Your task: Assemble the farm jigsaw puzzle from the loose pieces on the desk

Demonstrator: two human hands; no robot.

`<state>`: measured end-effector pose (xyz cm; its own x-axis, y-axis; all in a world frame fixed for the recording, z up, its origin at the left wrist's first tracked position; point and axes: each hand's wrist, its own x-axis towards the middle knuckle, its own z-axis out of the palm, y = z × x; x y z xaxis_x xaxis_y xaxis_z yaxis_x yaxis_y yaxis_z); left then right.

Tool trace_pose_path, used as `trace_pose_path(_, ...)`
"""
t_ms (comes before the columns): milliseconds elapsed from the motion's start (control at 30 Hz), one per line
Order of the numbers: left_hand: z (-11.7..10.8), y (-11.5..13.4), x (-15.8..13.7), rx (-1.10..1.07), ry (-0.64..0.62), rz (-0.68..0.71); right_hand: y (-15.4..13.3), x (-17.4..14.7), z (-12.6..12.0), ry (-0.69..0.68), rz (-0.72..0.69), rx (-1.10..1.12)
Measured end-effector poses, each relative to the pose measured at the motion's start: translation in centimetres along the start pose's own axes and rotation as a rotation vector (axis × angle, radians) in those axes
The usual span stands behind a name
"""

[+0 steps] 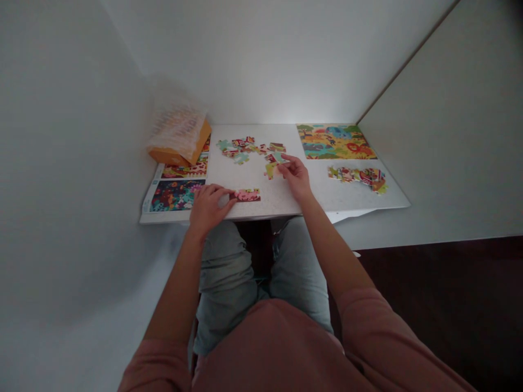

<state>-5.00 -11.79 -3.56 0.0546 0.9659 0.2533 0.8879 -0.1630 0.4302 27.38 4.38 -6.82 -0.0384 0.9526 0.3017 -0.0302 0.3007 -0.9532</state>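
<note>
My left hand [210, 207] rests at the front edge of the white table, thumb and index finger gripping the left end of a short pink strip of puzzle pieces [248, 195]. Further right, my right hand [297, 177] pinches a pale green puzzle piece [278, 157] between thumb and fingers, just above the table. Close to these fingers lies a yellow-green puzzle piece [269, 171]. Behind both hands, loose and partly joined puzzle pieces [238, 149] are spread over the tabletop. My fingertips partly hide the held pieces.
An orange box [180, 158] in clear plastic wrap stands at the back left on printed picture sheets [174, 196]. An animal picture [337, 142] lies at the back right. In front of it sits a joined puzzle section [359, 177]. Walls [261, 65] border the table [229, 177].
</note>
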Motion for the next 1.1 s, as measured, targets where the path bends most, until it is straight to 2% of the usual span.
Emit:
trace_pose_path(167,0.1,-0.2,0.1,0.011,0.021,0.015,0.1,0.1,0.2,0.02,0.064,-0.02)
trace_pose_path(367,0.0,0.3,0.0,0.028,0.033,0.007,-0.4,-0.7,0.7,-0.033,0.057,-0.061)
trace_pose_path(467,0.0,0.5,-0.1,0.032,0.033,-0.015,-0.9,0.1,2.2,-0.144,0.049,-0.1)
trace_pose_path(733,-0.3,0.4,-0.3,0.01,0.005,-0.031,-1.3,4.9,9.8,-0.688,-0.083,-0.269)
trace_pose_path(833,-0.4,0.4,-0.5,0.027,-0.004,-0.02,-0.8,5.0,10.6,-0.723,-0.075,-0.283)
trace_pose_path(1100,-0.6,0.3,-0.7,0.026,-0.017,-0.015,-0.5,4.7,10.0,-0.725,-0.148,-0.249)
